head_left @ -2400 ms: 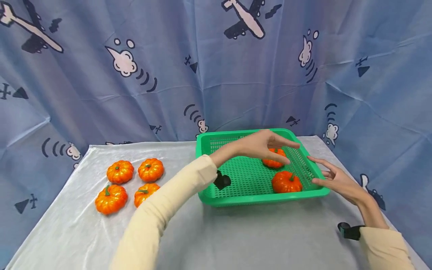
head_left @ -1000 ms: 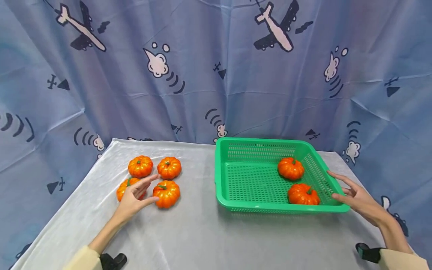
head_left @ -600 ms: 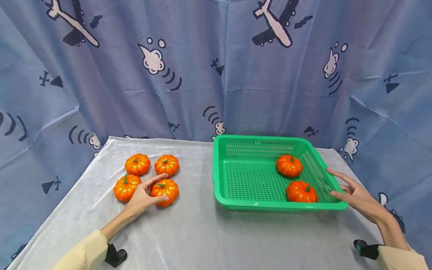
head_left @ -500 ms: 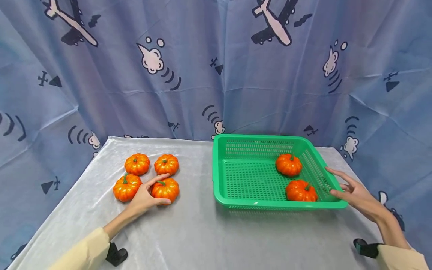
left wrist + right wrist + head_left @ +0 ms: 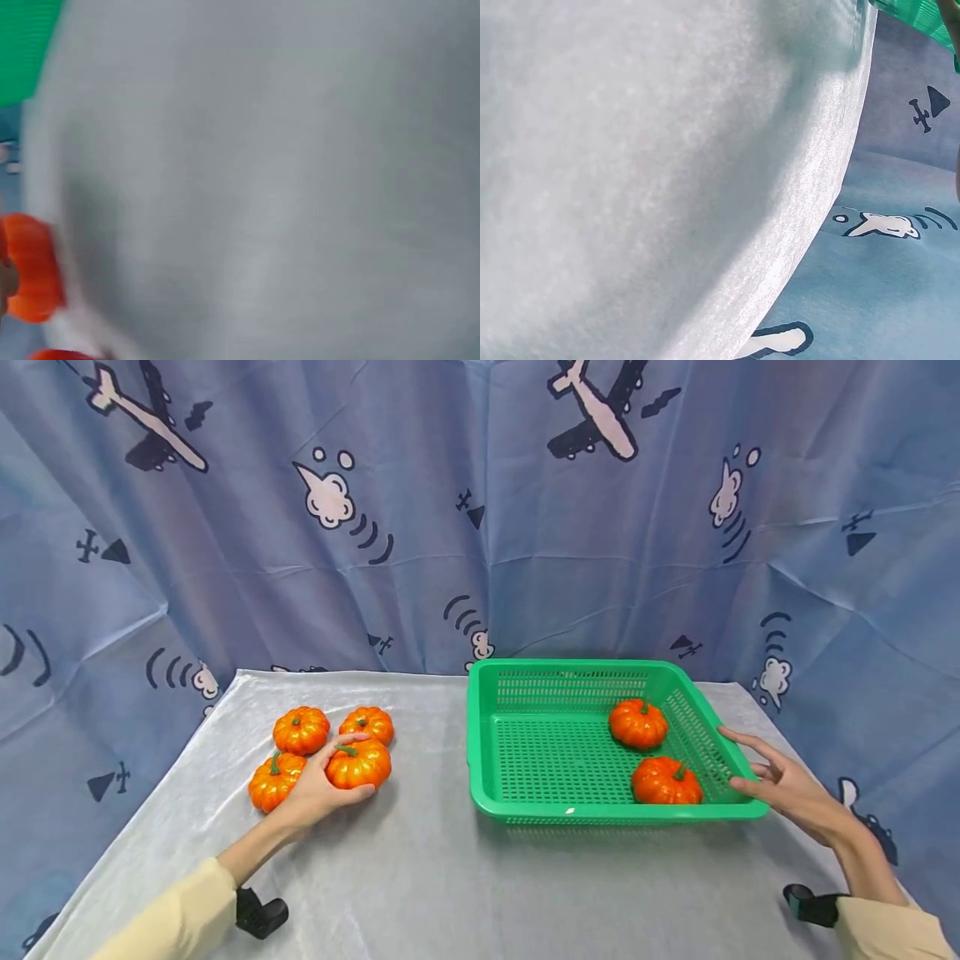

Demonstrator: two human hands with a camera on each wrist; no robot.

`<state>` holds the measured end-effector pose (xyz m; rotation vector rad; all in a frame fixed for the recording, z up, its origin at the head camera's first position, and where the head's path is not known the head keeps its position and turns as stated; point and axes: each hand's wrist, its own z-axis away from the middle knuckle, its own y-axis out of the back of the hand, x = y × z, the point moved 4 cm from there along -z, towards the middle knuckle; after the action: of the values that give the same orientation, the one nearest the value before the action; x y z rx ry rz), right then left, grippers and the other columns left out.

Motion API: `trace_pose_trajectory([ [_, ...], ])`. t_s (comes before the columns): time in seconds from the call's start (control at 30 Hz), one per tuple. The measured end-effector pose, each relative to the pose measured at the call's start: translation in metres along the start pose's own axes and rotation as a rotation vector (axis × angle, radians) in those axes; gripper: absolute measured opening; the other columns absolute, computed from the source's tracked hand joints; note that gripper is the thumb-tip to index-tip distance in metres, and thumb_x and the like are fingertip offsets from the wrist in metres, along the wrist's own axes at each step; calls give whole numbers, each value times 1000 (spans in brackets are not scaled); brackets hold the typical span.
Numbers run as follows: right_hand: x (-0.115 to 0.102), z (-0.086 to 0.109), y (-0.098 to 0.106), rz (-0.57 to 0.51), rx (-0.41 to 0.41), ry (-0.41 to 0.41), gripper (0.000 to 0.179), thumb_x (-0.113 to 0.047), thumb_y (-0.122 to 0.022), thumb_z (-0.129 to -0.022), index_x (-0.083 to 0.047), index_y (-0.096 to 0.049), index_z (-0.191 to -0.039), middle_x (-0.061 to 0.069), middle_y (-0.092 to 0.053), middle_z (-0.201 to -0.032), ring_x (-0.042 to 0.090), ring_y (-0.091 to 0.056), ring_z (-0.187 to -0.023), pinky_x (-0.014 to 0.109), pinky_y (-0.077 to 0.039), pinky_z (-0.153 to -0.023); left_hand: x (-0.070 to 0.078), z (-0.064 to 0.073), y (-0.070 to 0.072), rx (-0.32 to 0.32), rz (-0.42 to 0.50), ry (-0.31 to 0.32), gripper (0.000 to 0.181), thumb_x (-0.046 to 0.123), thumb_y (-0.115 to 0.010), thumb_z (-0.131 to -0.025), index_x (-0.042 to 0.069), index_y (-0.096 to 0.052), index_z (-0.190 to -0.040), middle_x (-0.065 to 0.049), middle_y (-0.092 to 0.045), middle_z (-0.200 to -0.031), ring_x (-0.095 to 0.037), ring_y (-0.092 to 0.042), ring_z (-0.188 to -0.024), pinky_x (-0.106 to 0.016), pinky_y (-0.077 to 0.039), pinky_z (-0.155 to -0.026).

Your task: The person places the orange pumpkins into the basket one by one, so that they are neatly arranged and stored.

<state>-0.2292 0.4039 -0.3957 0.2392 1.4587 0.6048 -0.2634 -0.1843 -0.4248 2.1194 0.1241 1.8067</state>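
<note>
My left hand (image 5: 315, 789) grips a small glossy orange pumpkin (image 5: 360, 764), thumb on its near side and fingers on its far side. A shadow shows below this pumpkin, which overlaps another pumpkin (image 5: 367, 724) behind it. Two more pumpkins stand to the left, one farther back (image 5: 301, 731) and one beside the hand (image 5: 274, 782). On the right, my right hand (image 5: 787, 789) holds the right rim of a green plastic basket (image 5: 592, 812), its thumb over the rim. Inside the basket sit two pumpkins, one toward the back (image 5: 637, 724) and one near the front (image 5: 667, 781).
A whitish cloth (image 5: 480, 885) covers the table. Behind it hangs a blue curtain (image 5: 420, 510) printed with airplanes and clouds. Black wrist cameras sit at the left cuff (image 5: 261, 914) and the right cuff (image 5: 810, 906).
My left hand has gone from over the basket to the pumpkins at left, closed around the near-right one and raised it slightly. My right hand has stayed at the basket's rim.
</note>
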Motion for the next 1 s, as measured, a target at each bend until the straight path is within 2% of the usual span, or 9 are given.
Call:
trace_pose_trajectory([
  [0.1, 1, 1, -1, -11, -11, 6, 64, -14, -47, -93, -31, -13, -144, -17, -48, -108, 5, -58, -90, 33, -50, -69, 24, -6, 3, 30, 34, -9, 67, 13, -77, -70, 21, -45, -127, -5, -41, -124, -26, -44, -106, -36, -43, -84],
  [0.2, 1, 2, -1, -27, -22, 13, 64, -13, -47, -93, -31, -13, -144, -19, -52, -106, 8, -59, -89, 33, -50, -69, 49, -16, 2, 30, 71, -25, 68, 12, -77, -70, 20, -44, -128, -5, -40, -123, -26, -44, -106, -36, -43, -85],
  [0.33, -1, 3, 0, -25, -27, 34, 64, -11, -46, -93, -29, -13, -144, -17, -57, -103, 11, -61, -87, 33, -50, -68, 79, -35, -6, 30, 131, -52, 66, 11, -77, -70, 21, -45, -128, -4, -41, -121, -26, -45, -105, -35, -44, -84],
  [0.43, -1, 2, 0, -10, -22, 42, 64, -12, -47, -93, -29, -13, -144, -19, -54, -105, 8, -60, -89, 33, -50, -68, 99, -50, -17, 23, 176, -93, 64, 9, -75, -71, 22, -46, -126, -4, -41, -121, -26, -46, -104, -35, -44, -84],
  [0.6, 0, 0, 1, 3, -12, 20, 65, -14, -48, -92, -30, -14, -144, -18, -48, -108, 4, -57, -92, 34, -50, -70, 124, -72, -47, 9, 222, -174, 62, 7, -75, -70, 22, -49, -124, -5, -43, -117, -25, -47, -103, -36, -45, -85],
  [0.77, 2, 0, 1, 32, -1, 6, 65, -16, -49, -92, -30, -14, -144, -16, -44, -110, 1, -55, -92, 33, -49, -71, 144, -94, -82, -7, 317, -239, 62, 2, -75, -68, 17, -50, -123, -7, -44, -115, -26, -48, -102, -36, -46, -84],
  [0.87, 1, 0, 1, 44, 5, 10, 65, -17, -50, -92, -30, -14, -144, -15, -43, -112, 0, -54, -92, 33, -48, -72, 155, -105, -102, -21, 365, -259, 61, -1, -74, -68, 14, -50, -123, -7, -45, -114, -25, -48, -102, -36, -46, -84],
  [1.0, -1, -1, 0, 35, 9, 16, 64, -17, -50, -92, -29, -16, -144, -15, -45, -111, 0, -55, -93, 33, -49, -72, 168, -117, -125, -23, 389, -261, 60, 0, -74, -69, 16, -51, -122, -5, -45, -114, -23, -48, -103, -35, -47, -83],
])
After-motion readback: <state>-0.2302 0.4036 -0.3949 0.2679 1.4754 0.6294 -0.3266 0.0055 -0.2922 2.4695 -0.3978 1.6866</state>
